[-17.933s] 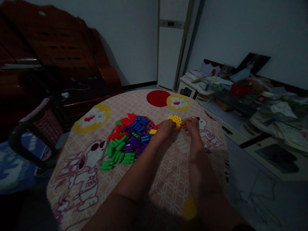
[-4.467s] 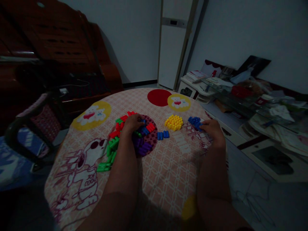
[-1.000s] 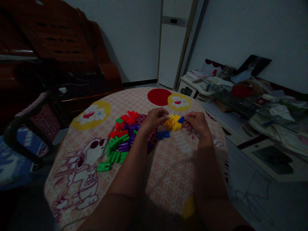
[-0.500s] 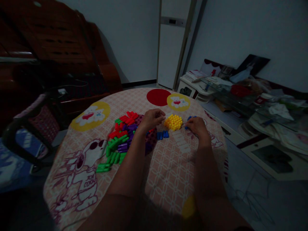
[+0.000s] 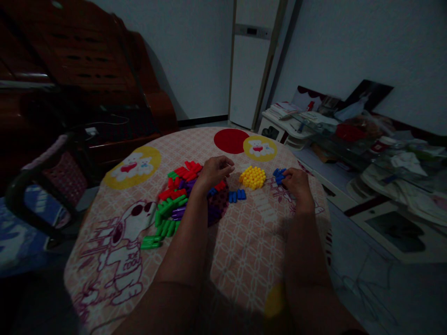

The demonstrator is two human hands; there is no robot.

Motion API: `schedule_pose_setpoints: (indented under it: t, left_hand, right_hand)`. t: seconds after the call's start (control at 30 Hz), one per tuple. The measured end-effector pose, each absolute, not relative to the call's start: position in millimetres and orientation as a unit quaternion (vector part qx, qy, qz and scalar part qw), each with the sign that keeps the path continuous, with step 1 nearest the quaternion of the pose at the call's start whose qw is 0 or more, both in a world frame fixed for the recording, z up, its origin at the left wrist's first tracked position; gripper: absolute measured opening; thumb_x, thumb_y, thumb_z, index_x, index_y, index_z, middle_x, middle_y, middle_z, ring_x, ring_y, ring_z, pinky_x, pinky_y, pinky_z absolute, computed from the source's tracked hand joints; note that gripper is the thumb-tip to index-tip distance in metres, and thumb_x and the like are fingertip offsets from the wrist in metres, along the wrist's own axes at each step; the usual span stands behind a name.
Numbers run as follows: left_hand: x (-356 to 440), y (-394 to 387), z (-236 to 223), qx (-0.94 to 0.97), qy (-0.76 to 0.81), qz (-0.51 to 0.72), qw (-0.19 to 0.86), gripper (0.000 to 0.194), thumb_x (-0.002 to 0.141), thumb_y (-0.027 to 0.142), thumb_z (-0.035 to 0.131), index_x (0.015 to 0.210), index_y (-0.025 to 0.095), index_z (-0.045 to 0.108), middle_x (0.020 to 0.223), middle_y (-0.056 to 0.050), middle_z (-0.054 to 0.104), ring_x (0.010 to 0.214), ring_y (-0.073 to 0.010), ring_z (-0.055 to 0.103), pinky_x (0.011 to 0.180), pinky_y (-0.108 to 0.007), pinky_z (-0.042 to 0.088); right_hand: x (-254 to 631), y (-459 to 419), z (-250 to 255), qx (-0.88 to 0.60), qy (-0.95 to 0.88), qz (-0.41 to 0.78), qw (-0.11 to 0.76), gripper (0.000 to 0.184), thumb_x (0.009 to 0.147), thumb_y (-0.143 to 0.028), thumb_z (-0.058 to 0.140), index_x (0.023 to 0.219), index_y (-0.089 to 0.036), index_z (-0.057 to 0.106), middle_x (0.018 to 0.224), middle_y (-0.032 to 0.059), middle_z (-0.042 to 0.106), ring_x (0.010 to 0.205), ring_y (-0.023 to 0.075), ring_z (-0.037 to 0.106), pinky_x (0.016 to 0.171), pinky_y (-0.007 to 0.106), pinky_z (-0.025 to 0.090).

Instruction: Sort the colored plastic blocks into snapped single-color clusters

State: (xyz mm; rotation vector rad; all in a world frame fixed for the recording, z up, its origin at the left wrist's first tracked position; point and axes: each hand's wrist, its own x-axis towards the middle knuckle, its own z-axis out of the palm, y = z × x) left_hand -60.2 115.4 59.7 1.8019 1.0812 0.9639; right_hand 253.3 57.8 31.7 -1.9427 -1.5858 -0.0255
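My right hand (image 5: 296,184) is at the right side of the round table, its thumb and fingertips closed on blue plastic building blocks (image 5: 279,176). The palm hides part of those blocks. My left hand (image 5: 215,172) hovers above the right edge of a mixed pile, fingers apart and nothing visible in them. Between the hands lies a cluster of yellow building blocks (image 5: 253,177), touched by neither. A short row of blue blocks (image 5: 237,195) lies in front of it. Red blocks (image 5: 190,171), green blocks (image 5: 169,204) and purple blocks (image 5: 179,213) form the pile, partly hidden by my left forearm.
A patterned cloth (image 5: 244,246) covers the table. At the left stands a chair with a dark frame (image 5: 21,200), with a wooden sofa (image 5: 87,70) behind. A cluttered cabinet (image 5: 349,135) stands at the right, and a tall white air conditioner (image 5: 249,79) at the back.
My right hand has moved right, away from the yellow cluster, where it held a blue block a second ago, to the blue blocks at the right. My left hand has drawn back left from the yellow cluster.
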Motion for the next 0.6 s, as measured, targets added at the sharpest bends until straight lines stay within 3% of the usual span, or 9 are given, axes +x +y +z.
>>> schedule_pose_setpoints:
  t: [0.43, 0.6]
  left_hand:
    - [-63.9, 115.0, 60.3, 0.704, 0.431, 0.389, 0.408, 0.017, 0.075, 0.025, 0.065, 0.089, 0.015, 0.068, 0.066, -0.001, 0.067, 0.058, -0.0131, 0.065, 0.057, -0.023, 0.053]
    - [-72.4, 114.3, 62.5, 0.688, 0.444, 0.398, 0.413, 0.021, 0.074, 0.028, 0.067, 0.091, 0.016, 0.068, 0.066, -0.001, 0.068, 0.058, -0.0138, 0.066, 0.056, -0.023, 0.052]
  right_hand:
    - [241.9, 61.7, 31.9, -0.754, -0.615, -0.055, 0.225, 0.024, 0.070, -0.007, 0.056, 0.082, -0.016, 0.074, 0.084, 0.0093, 0.076, 0.080, 0.0217, 0.068, 0.077, 0.030, 0.048]
    - [239.4, 55.3, 44.0, -0.769, -0.593, -0.061, 0.228, 0.016, 0.071, -0.012, 0.066, 0.083, -0.016, 0.075, 0.086, 0.0107, 0.076, 0.083, 0.0231, 0.069, 0.079, 0.032, 0.048]
